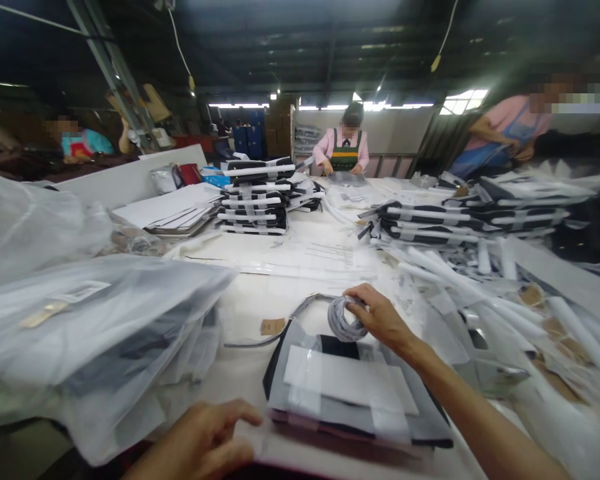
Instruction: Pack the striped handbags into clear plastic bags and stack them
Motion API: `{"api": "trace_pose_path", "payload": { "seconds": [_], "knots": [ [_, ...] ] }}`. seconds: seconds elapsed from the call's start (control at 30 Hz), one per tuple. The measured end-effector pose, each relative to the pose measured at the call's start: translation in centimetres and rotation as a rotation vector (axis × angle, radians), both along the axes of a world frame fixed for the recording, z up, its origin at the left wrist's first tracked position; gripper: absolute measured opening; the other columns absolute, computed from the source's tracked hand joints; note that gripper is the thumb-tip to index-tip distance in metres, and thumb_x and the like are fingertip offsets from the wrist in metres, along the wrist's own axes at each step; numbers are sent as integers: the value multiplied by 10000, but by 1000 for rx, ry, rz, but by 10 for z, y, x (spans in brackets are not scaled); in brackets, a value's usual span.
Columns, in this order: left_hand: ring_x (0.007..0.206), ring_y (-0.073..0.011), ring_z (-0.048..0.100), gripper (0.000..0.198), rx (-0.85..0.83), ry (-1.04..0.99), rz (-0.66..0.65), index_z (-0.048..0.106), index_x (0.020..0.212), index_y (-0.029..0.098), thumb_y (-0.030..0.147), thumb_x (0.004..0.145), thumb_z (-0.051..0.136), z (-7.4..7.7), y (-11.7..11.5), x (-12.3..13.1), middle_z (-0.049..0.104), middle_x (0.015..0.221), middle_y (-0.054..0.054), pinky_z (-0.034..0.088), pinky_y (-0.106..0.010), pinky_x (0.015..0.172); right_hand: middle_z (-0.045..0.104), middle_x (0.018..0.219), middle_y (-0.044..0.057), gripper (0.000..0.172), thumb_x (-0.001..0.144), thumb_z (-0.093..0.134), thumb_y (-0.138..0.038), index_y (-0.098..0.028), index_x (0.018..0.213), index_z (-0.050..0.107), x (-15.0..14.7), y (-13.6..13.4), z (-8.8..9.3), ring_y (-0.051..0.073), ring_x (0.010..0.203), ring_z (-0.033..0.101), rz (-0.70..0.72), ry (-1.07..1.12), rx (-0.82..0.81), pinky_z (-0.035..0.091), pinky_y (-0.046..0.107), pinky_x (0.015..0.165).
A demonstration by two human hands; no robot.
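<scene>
My right hand (pixel 380 319) reaches forward over the white table (pixel 260 293) and is closed round a coiled grey strap (pixel 344 320); the strap's loose end trails left across the table. Just in front of me lies a folded grey and black item (pixel 350 393) with white paper slips on it. My left hand (pixel 205 440) rests at the near edge beside that item, fingers bent and partly spread, nothing visible in it.
A heap of clear plastic bags (pixel 90 327) fills the left. Stacks of black and white folded goods (pixel 253 197) stand further back and at the right (pixel 470 217). White rolled tubes (pixel 480 293) lie at the right. Other people work at the far end (pixel 345 147) and the sides.
</scene>
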State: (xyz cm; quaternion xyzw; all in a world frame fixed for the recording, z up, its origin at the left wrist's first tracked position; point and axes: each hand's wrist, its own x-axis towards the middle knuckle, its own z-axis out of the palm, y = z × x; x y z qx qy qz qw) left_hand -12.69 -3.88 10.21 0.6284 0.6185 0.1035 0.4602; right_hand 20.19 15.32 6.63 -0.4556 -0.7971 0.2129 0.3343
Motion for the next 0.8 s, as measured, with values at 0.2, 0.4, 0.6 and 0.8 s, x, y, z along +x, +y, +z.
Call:
{"api": "trace_pose_path", "payload": {
  "seconds": [0.2,0.4,0.6,0.8],
  "knots": [
    [915,-177,627,221,640,210,-66,645,1054,229,213,866,529,4,148,80,692,1011,-21,461,-270,822,666,1016,52,273,849,585,-248,-204,1117,606,-15,23,-16,207,946,606,-13,-131,-101,444,341,872],
    [1046,-219,625,338,601,372,-295,641,1113,206,119,787,624,-66,252,110,690,1098,-69,470,-311,907,659,956,28,105,872,573,-217,-220,965,621,-30,26,-24,210,896,602,-17,-389,-87,428,320,782],
    [970,-216,631,211,599,362,-252,678,999,190,154,872,513,-92,256,113,681,996,-76,472,-322,869,633,1206,83,126,827,652,-179,-211,949,653,-36,39,-38,253,1117,554,-11,-452,29,402,369,949],
    [914,-172,633,233,599,272,-209,695,966,215,176,887,479,-91,235,101,686,952,-33,474,-268,835,688,1062,66,135,839,637,-163,-204,967,633,-44,34,-42,232,1064,592,68,-474,47,386,351,974]
  ]
}}
